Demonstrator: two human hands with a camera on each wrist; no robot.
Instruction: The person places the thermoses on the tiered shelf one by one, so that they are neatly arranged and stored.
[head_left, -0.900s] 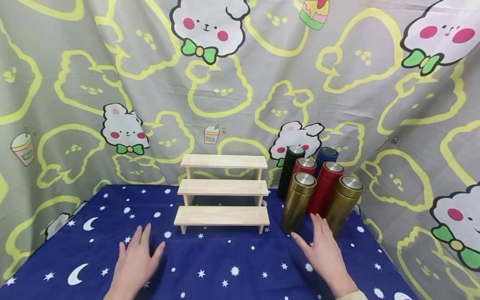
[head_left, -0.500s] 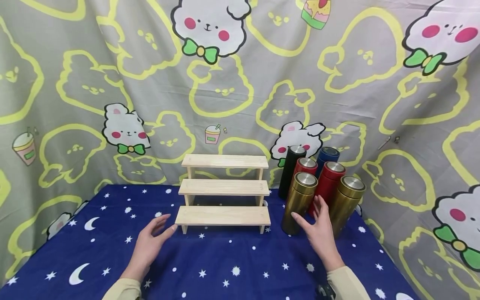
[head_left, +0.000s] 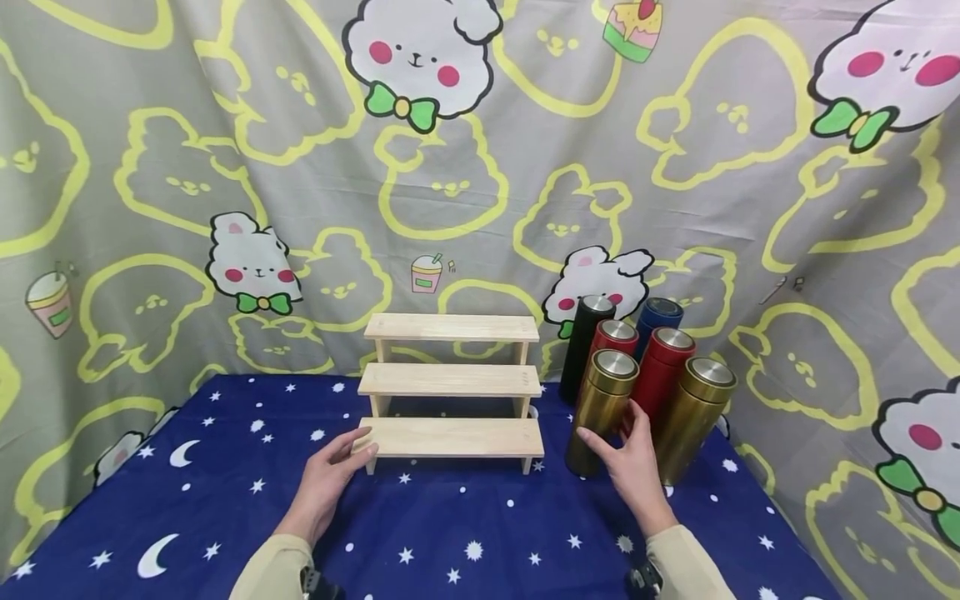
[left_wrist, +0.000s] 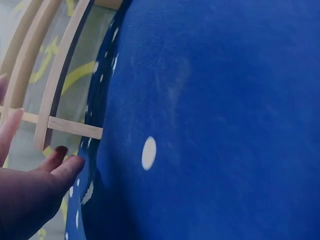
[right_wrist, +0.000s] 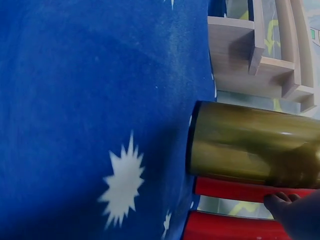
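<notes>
A wooden three-step display stand [head_left: 450, 437] stands mid-table. My left hand [head_left: 322, 479] is at the left end of its lowest step, fingertips overlapping the board's end. In the left wrist view the thumb and fingers of that hand [left_wrist: 35, 195] are spread around the board's end [left_wrist: 42, 135]. To the right, my right hand [head_left: 633, 467] is around the lower body of the front gold thermos bottle [head_left: 596, 417], thumb across its front and fingers at its right side. The right wrist view shows the gold thermos [right_wrist: 235, 142] upright on the cloth, with fingertips [right_wrist: 280, 198] beside it.
Behind the held thermos stand a black thermos [head_left: 576, 358], two red ones [head_left: 656, 379] and a blue one [head_left: 662, 315]. Another gold thermos [head_left: 690, 425] is close on the right. A blue star-patterned cloth [head_left: 420, 533] covers the table; a cartoon-print curtain [head_left: 450, 200] hangs behind.
My left hand has moved forward and right to the stand's lowest step. My right hand has moved to the front gold thermos and closed round it. The bottles and stand have stayed put.
</notes>
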